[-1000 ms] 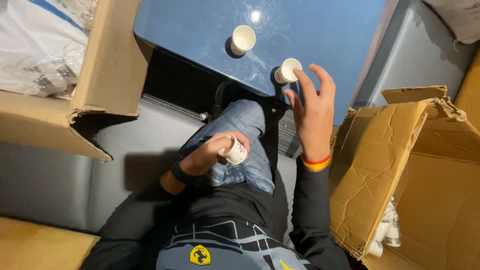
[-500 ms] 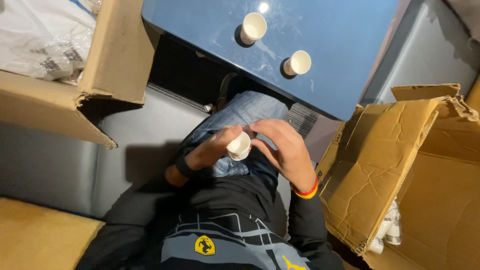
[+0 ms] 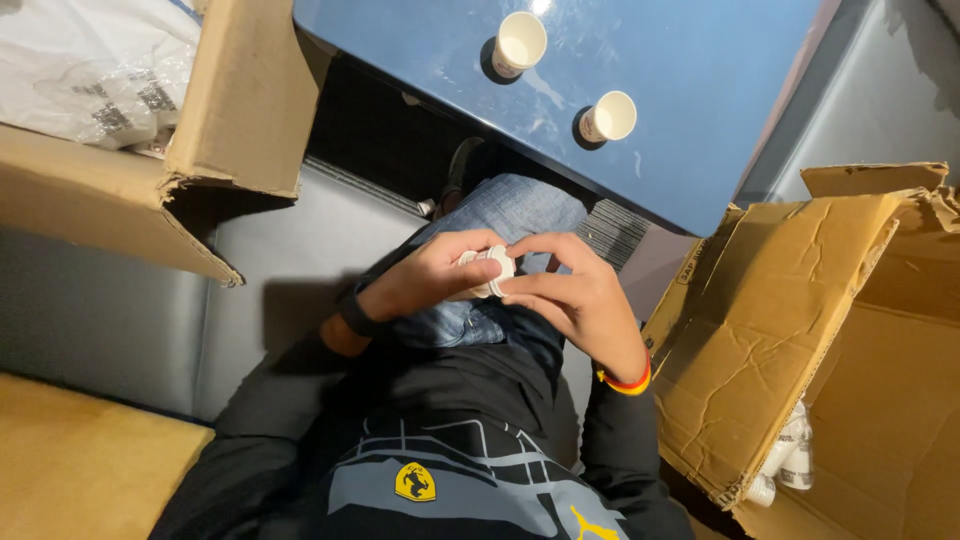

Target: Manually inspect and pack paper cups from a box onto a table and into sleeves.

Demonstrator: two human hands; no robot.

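Over my lap, my left hand (image 3: 435, 278) and my right hand (image 3: 570, 300) meet on a small white paper cup (image 3: 490, 272). Both hands grip it, fingers wrapped round its sides, so most of the cup is hidden. Two more white paper cups stand upright on the blue table (image 3: 700, 110): one cup (image 3: 519, 43) farther away, the other cup (image 3: 609, 116) closer to the table's near edge.
A large open cardboard box (image 3: 800, 320) stands at my right, with several white items (image 3: 790, 460) low inside. Another cardboard box (image 3: 210, 130) holding white plastic bags (image 3: 90, 70) sits at my left. I sit on a grey bench (image 3: 120, 310).
My right hand came down from the cup near the table's edge to my lap and closed on the cup held by my left hand.
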